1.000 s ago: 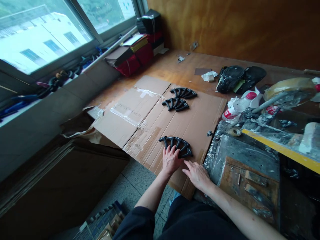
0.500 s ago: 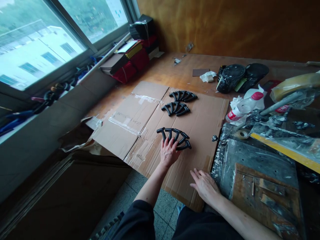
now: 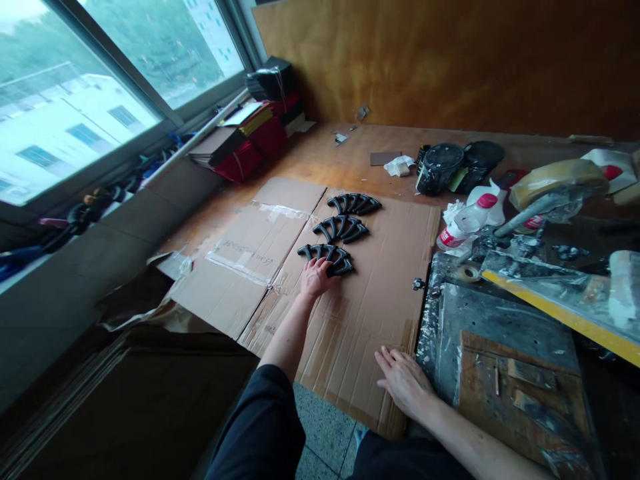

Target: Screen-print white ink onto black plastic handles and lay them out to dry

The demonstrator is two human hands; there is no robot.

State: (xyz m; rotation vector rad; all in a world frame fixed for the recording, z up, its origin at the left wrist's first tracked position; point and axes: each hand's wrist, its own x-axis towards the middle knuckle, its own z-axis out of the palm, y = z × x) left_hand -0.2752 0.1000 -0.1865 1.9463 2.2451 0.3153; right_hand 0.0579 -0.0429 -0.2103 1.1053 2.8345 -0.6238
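Three fan-shaped rows of black T-shaped handles lie on a flattened cardboard sheet [image 3: 375, 293]. Farthest off is one row [image 3: 354, 202], with the middle row [image 3: 341, 229] just in front of it. My left hand [image 3: 317, 279] grips the nearest row of black handles [image 3: 327, 257] from the near side, its fingers curled over their lower ends and partly hiding them. My right hand [image 3: 404, 381] rests palm down at the near right of the cardboard, fingers out, holding nothing.
Right of the cardboard stand a red-capped bottle [image 3: 467, 220], black tubs [image 3: 440, 167], a tape roll [image 3: 469, 273] and a stained work board [image 3: 505, 320]. Red and black bundles [image 3: 250, 150] sit by the window. Stacked cardboard [image 3: 115, 400] leans at the lower left.
My left hand has moved forward with the nearest row of handles, bringing it close behind the middle row. My right hand stays on the cardboard. The view has shifted slightly.
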